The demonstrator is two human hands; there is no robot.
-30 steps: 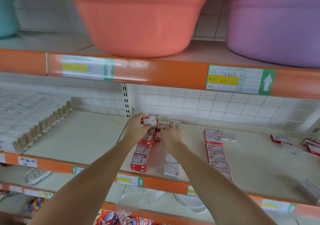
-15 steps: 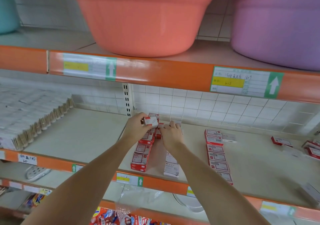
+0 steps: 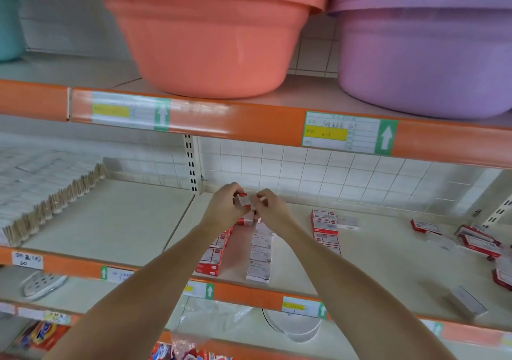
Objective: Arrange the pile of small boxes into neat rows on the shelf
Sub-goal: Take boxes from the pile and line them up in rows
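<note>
On the cream middle shelf (image 3: 382,276) lie small red-and-white boxes in rows running front to back. A red row (image 3: 212,260) is partly under my left forearm, a white row (image 3: 260,260) lies beside it, and a third row (image 3: 324,225) sits further right. My left hand (image 3: 223,210) grips one small box (image 3: 243,200) raised at the back of the shelf, over the far end of the red row. My right hand (image 3: 273,207) pinches the same box from the right. More boxes (image 3: 245,221) lie under the hands, mostly hidden.
Loose red boxes (image 3: 476,242) are scattered at the right end, and a white box (image 3: 468,301) lies near the front edge. A stack of paper-wrapped sticks (image 3: 41,190) fills the left bay. Orange (image 3: 216,41) and purple (image 3: 426,55) basins sit on the shelf above.
Both hands have drawn closer together around the small box at the back. The camera has tilted up slightly, so the shelves sit lower in view.
</note>
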